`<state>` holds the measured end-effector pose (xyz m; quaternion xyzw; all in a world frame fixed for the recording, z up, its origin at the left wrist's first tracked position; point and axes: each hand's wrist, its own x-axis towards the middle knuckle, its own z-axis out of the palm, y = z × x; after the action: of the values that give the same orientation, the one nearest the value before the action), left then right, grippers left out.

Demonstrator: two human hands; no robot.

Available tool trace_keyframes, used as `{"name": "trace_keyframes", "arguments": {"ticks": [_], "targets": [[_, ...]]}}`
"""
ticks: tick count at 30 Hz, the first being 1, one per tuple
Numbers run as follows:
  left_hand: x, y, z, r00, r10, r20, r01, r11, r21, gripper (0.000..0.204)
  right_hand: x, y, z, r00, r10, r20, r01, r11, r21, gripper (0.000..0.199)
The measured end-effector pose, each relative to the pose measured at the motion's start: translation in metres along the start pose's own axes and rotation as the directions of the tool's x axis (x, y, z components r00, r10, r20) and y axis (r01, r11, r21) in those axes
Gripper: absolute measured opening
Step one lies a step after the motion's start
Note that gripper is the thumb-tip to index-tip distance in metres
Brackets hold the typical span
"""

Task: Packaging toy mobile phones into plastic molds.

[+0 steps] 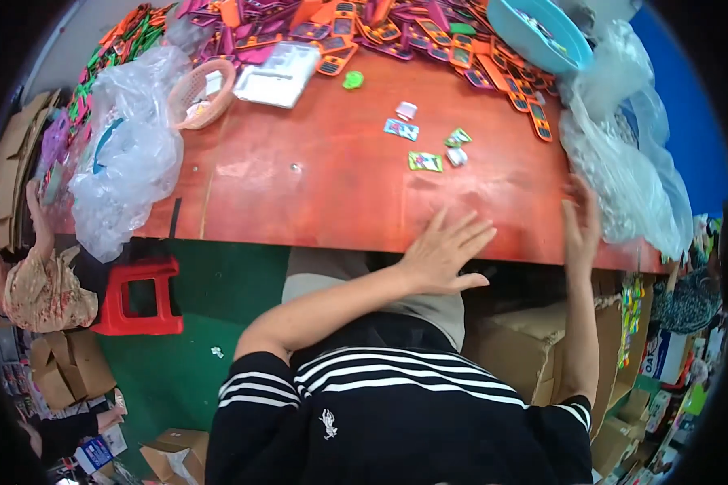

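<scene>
My left hand hangs over the table's front edge, fingers spread, with nothing in it. My right hand is beside the clear plastic bag, slightly blurred, its thumb and fingers apart and nothing visible in them. Beyond my left hand, on the red-brown table, lie a blue packet, a green packet and a smaller green packet. Next to them are a pinkish-white piece and a small white piece. No hand touches these pieces.
Orange and purple toy phones pile along the far side, near a white tray, a pink basket and a blue basin. Plastic wrap covers the left end. A red stool and cardboard box stand below. Other people sit at both sides.
</scene>
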<state>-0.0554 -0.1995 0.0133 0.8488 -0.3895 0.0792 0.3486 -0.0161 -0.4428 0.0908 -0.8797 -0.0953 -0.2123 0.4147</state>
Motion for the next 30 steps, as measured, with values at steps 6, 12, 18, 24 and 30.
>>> {"name": "trace_keyframes", "arguments": {"ticks": [6, 12, 18, 24, 30], "targets": [[-0.015, -0.044, -0.069, 0.822, -0.562, -0.096, 0.226, 0.476, -0.850, 0.044, 0.062, -0.050, 0.136, 0.864, -0.119, 0.489, -0.011, 0.967, 0.254, 0.032], [-0.036, -0.158, -0.170, 0.295, -0.912, -0.285, 0.137, 0.335, -0.932, 0.061, 0.150, -0.093, 0.264, 0.827, -0.337, 0.450, 0.217, 0.930, 0.297, 0.035], [-0.052, -0.221, -0.202, 0.327, -0.941, -0.093, 0.029, 0.108, -0.994, 0.058, 0.213, -0.112, 0.360, 0.784, -0.039, 0.619, 0.096, 0.994, -0.058, 0.044], [-0.046, -0.215, -0.203, 0.287, -0.958, -0.003, 0.113, 0.037, -0.993, 0.032, 0.169, -0.104, 0.327, 0.859, -0.096, 0.502, -0.051, 0.961, 0.271, 0.045], [-0.061, -0.188, -0.188, 0.488, -0.860, -0.146, -0.091, 0.116, -0.989, 0.043, 0.098, -0.099, 0.242, 0.857, -0.109, 0.503, 0.049, 0.990, 0.132, 0.052]]}}
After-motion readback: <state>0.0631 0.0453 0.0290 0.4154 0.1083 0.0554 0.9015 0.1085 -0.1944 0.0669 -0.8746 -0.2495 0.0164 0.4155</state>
